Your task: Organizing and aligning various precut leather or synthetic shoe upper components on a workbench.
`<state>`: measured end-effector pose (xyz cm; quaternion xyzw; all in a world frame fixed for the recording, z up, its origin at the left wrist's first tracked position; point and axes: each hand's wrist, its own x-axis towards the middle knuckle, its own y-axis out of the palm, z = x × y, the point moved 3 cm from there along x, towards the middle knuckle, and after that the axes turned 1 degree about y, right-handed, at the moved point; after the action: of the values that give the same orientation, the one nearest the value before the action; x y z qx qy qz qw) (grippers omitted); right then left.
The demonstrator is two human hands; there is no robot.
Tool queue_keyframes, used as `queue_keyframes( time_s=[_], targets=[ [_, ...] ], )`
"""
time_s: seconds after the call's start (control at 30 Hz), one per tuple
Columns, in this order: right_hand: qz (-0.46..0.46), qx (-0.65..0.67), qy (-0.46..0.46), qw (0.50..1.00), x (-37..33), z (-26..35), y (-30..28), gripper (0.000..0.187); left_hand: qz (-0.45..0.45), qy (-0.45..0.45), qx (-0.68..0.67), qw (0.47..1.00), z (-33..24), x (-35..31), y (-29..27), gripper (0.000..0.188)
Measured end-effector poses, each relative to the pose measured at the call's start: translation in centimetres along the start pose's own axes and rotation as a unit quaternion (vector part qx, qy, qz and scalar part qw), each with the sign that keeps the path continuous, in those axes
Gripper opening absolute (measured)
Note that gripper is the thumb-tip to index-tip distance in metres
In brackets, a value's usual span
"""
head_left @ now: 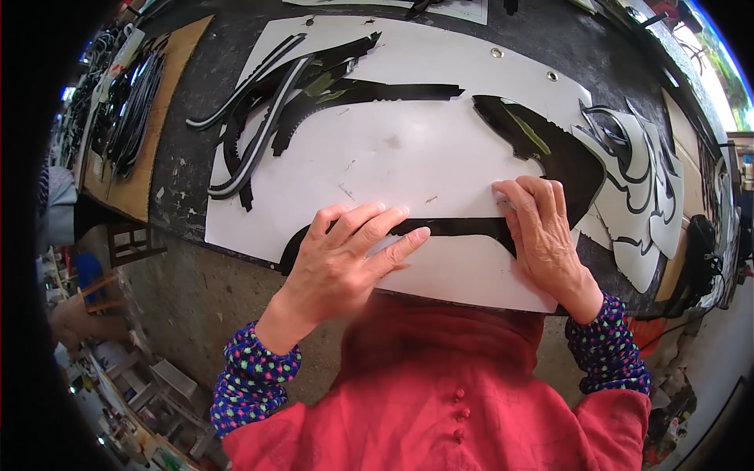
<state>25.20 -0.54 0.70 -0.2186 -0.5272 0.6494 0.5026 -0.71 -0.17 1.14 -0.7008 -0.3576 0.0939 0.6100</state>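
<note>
A narrow black curved strip (452, 227) lies along the near edge of a large white sheet (393, 157). My left hand (343, 253) rests over its left part, fingers stretched out and apart, the thumb on the strip. My right hand (542, 231) is bent over its right end, fingers close together and the thumb against the strip. That end goes out of sight beneath the hand. A broad black piece (577, 161) with a green patch lies just beyond my right hand; whether it joins the strip is hidden.
Black curved pieces (393, 93) and grey-striped black strips (271, 133) lie at the sheet's far left. White cut pieces with black edging (638, 180) overlap on the right. Bundled strips (133, 118) lie on cardboard (179, 71) at left. A wooden stool (132, 243) stands below the dark table (184, 157).
</note>
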Motion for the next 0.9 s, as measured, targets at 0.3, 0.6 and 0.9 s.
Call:
queue_keyframes(
  time_s=[0.3, 0.6, 0.9],
  targets=[
    [-0.001, 0.040, 0.005, 0.999, 3.5, 3.5, -1.8, 0.053, -0.018, -0.016, -0.019, 1.000, 0.2, -0.7, 0.0, 0.041],
    [-0.073, -0.075, -0.022, 0.994, 7.7, 4.5, 4.6, 0.066, -0.037, -0.009, -0.051, 0.998, 0.0, -0.1, -0.3, 0.033],
    [-0.158, -0.115, 0.128, 0.972, 4.4, -2.4, -3.0, 0.049, -0.101, -0.071, -0.125, 0.984, -0.3, -1.4, -1.1, 0.026]
  ],
)
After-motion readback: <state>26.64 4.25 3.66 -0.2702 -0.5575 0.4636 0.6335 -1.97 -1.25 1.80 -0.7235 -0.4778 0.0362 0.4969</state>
